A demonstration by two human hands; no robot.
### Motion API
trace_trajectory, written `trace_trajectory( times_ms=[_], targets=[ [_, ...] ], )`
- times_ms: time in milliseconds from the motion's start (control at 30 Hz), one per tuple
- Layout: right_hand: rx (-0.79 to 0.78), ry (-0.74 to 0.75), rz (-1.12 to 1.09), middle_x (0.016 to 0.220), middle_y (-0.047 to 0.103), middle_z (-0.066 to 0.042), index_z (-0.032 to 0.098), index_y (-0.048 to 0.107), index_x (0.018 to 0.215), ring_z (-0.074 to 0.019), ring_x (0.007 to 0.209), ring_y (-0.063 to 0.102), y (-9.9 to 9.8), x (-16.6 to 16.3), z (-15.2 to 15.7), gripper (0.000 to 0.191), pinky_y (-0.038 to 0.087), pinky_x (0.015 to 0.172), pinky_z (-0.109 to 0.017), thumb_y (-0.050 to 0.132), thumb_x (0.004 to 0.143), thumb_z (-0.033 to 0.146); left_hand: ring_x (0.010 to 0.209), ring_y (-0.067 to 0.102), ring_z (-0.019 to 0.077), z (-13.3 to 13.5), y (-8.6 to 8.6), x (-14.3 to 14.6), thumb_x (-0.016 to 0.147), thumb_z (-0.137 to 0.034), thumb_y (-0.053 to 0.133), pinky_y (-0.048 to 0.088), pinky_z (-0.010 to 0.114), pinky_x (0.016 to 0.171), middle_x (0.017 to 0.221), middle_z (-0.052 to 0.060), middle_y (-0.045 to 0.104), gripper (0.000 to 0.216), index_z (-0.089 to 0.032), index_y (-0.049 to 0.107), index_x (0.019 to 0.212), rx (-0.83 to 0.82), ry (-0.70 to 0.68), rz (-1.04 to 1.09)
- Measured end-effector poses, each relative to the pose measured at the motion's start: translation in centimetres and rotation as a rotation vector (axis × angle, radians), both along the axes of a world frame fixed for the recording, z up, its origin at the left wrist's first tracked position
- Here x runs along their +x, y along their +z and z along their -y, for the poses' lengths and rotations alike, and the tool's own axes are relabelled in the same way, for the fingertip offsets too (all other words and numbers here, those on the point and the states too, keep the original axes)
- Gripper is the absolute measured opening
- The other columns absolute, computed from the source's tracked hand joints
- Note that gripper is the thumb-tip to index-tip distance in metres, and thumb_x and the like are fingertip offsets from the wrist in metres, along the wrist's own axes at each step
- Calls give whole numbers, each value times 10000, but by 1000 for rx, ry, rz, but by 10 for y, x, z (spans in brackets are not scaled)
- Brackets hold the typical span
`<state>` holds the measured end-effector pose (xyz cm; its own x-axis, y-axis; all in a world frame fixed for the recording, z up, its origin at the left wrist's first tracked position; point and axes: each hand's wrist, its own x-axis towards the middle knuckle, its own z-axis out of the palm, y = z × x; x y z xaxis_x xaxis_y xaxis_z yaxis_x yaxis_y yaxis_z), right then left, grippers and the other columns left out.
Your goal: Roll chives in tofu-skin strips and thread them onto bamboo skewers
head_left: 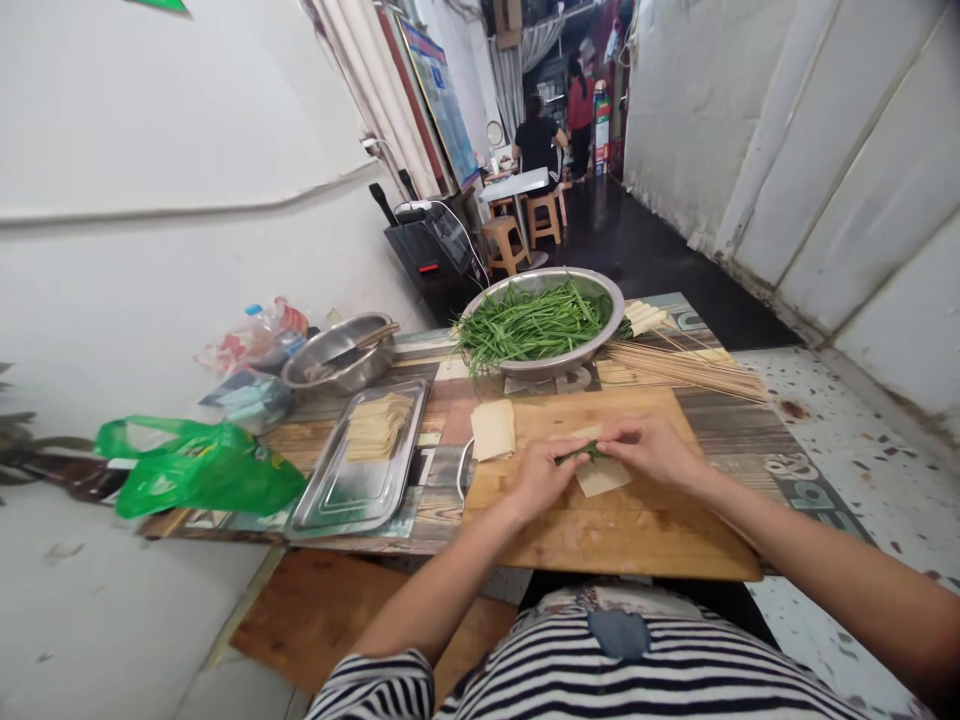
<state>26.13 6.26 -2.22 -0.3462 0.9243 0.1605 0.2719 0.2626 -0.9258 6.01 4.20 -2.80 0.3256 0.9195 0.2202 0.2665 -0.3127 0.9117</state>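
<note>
On the wooden cutting board (600,535), a square tofu sheet (602,480) lies flat under my hands. My left hand (546,474) pinches one end of a small bundle of green chives (576,453). From the other side, the fingers of my right hand (643,447) close on the same chives, just above the sheet. Left of my hands, a stack of tofu sheets (493,430) sits at the board's edge. Beyond the board stands a steel bowl (541,366) heaped with long chives (536,322).
A metal tray (360,500) with stacked sheets (377,427) is at the left, beside a green plastic bag (217,475). Behind it stands a metal basin (360,372). Thin wooden skewers (690,370) lie at the right. Two people are in the background.
</note>
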Motion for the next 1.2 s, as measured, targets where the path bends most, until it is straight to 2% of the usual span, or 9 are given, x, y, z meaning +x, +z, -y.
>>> trace_trajectory(
  times_ms=[133, 233, 467, 600, 733, 900, 1000, 1100, 1200],
  targets=[
    [99, 38, 42, 805, 697, -64, 182, 734, 746, -175, 736, 646, -5, 11, 8, 289, 512, 670, -291, 654, 790, 456, 904, 690, 201, 9, -5, 9, 835, -229, 636, 530, 347, 870, 1004, 78, 750, 197, -205, 760, 987, 6, -15, -34],
    [247, 104, 105, 845, 708, -61, 210, 740, 795, -170, 766, 656, -7, 18, 11, 265, 524, 711, -299, 596, 858, 423, 923, 687, 207, 13, -3, 13, 868, -231, 602, 513, 364, 883, 1025, 78, 746, 197, -222, 757, 990, 66, -34, -139],
    [693, 245, 275, 943, 713, -74, 210, 717, 872, -163, 872, 656, -18, 25, 8, 280, 527, 771, -300, 453, 962, 233, 866, 599, 211, 20, -2, 13, 959, -278, 491, 449, 402, 875, 945, 64, 749, 267, -222, 746, 903, 333, -31, -460],
    [884, 347, 420, 1031, 694, -110, 175, 696, 1007, -186, 979, 634, -17, 30, 8, 288, 529, 873, -359, 410, 972, 193, 897, 571, 216, 23, 0, 10, 984, -172, 358, 479, 381, 833, 1044, 138, 684, 320, -114, 660, 1073, 551, -150, -684],
    [935, 422, 583, 1098, 664, -150, 127, 657, 1136, -220, 1093, 590, -14, 35, 10, 297, 496, 961, -396, 484, 959, 289, 943, 552, 239, 25, 7, 8, 977, -190, 366, 497, 390, 837, 1042, 165, 627, 299, -55, 565, 1155, 675, -245, -855],
    [1062, 471, 694, 1099, 663, -182, 86, 660, 1124, -237, 1050, 606, -17, 34, 12, 300, 518, 899, -405, 428, 934, 115, 961, 535, 263, 26, 12, 10, 936, -468, 479, 503, 410, 841, 1018, 151, 588, 415, -97, 536, 1112, 614, -267, -861],
    [1119, 436, 705, 1047, 672, -191, 63, 669, 1079, -241, 998, 620, -18, 30, 13, 290, 525, 863, -398, 423, 936, 118, 948, 538, 251, 24, 7, 11, 961, -387, 460, 501, 393, 832, 1002, 138, 587, 313, -105, 543, 1068, 623, -226, -861],
    [1048, 411, 666, 1002, 676, -153, 102, 674, 1056, -217, 973, 622, -18, 27, 14, 268, 516, 880, -391, 437, 955, 179, 909, 550, 231, 22, 3, 13, 995, -240, 360, 499, 381, 809, 946, 123, 593, 240, -118, 566, 1000, 629, -191, -855],
    [954, 406, 654, 1013, 671, -131, 131, 664, 1074, -207, 977, 617, -18, 27, 16, 261, 510, 889, -388, 440, 945, 164, 887, 550, 223, 24, 7, 14, 983, -229, 370, 499, 376, 801, 925, 119, 600, 248, -118, 592, 980, 623, -173, -806]
  ],
)
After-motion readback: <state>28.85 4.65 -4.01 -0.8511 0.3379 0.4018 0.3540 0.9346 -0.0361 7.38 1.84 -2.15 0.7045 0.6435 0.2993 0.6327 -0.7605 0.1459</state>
